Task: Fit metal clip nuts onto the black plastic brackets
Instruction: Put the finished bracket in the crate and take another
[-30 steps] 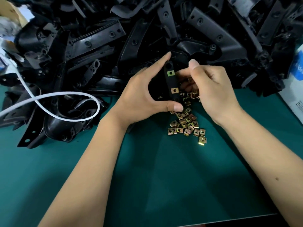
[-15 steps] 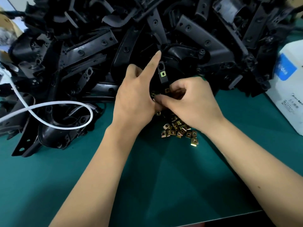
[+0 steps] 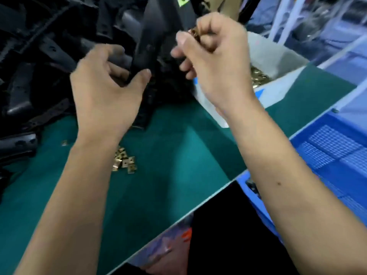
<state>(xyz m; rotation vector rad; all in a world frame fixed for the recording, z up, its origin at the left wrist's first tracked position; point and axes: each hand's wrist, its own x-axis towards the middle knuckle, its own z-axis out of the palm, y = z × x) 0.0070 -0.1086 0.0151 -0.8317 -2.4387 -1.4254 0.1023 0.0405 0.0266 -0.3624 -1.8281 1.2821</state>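
Note:
My left hand (image 3: 107,90) grips a long black plastic bracket (image 3: 153,36) that stands upright above the green mat; a clip nut (image 3: 183,0) shows on it at the top edge of the frame. My right hand (image 3: 216,56) is curled beside the bracket's right side and pinches brass-coloured clip nuts (image 3: 195,33) between thumb and fingers. A small heap of loose clip nuts (image 3: 125,161) lies on the mat below my left wrist. The picture is blurred by motion.
A big pile of black brackets (image 3: 39,56) fills the left and back. A white box holding many brass clip nuts (image 3: 258,75) stands at the right. A blue plastic crate (image 3: 327,155) sits beyond the table's right edge (image 3: 218,189).
The view has swung to the right. Both hands have lifted the bracket up from the nut heap, and the white box and blue crate have come into sight.

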